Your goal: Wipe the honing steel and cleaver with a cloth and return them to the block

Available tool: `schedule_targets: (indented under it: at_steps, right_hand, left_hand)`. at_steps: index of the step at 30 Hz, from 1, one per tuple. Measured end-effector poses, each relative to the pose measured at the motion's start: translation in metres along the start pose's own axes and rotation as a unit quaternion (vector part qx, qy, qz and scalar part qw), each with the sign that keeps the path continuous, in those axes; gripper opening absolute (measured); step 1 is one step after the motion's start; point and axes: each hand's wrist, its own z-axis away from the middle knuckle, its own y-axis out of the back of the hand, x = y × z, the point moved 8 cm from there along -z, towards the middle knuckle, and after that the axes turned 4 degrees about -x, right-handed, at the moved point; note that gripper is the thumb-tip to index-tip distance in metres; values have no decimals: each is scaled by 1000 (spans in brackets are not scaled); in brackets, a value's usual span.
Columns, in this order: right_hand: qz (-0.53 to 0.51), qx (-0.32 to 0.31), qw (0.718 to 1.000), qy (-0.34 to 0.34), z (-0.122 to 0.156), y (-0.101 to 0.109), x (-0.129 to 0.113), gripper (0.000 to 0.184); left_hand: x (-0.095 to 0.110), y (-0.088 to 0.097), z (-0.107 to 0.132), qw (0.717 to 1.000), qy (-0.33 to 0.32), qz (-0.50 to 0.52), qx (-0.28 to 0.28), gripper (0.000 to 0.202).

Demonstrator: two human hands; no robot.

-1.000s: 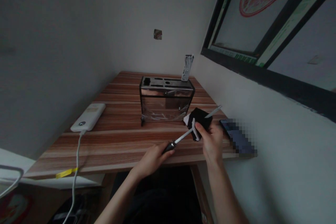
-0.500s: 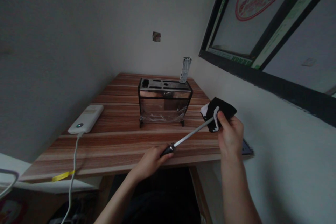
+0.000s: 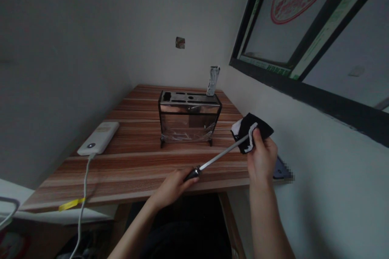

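My left hand [image 3: 172, 186] is closed around the black handle of a honing steel [image 3: 221, 154], with the handle's collar showing past the fingers. The grey rod slants up to the right over the table's front part. At its far end a black cloth with white patches [image 3: 257, 124] wraps the rod, and the tip is hidden. My right hand [image 3: 262, 156] is closed on that cloth, thumb on top. Behind the rod stands a knife block [image 3: 190, 118] with a slotted metal top and see-through sides. A wrapped handle-like piece [image 3: 213, 81] sticks up from its right end.
A white power bank [image 3: 99, 137] with a plugged-in cable [image 3: 84, 198] lies on the wooden table [image 3: 133, 172] at left. Near my right wrist, a dark flat device [image 3: 279, 170] rests at the table's right edge. Walls border the table, with a framed window [image 3: 291, 28] at right.
My right hand and wrist have shifted slightly left, uncovering more of the flat device. Both hands keep their hold on the honing steel and the cloth. The whole view has moved slightly.
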Motion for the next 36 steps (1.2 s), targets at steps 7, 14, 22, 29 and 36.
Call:
schedule_targets:
  at_steps: [7,14,22,29,36]
  right_hand:
    - [20,-13,999,-26,12,-1,12,27]
    - [107,-98,987,-64,47,-21,36,25]
    - [156,-224,950,-149,96,-46,71,30]
    - [141,-238,947,-166,113,-54,76,36]
    - [129,-211,953,-176,116,-45,80,38]
  left_hand:
    - [-1,-1,1,1000,4,5,-6,28]
    - [-2,2,0,999,-5,35,15,31]
    - [-7,2,-2,996,2,81,33,31]
    - [-8,3,-3,995,2,92,39,30]
    - [-8,-1,-3,998,2,51,21,30]
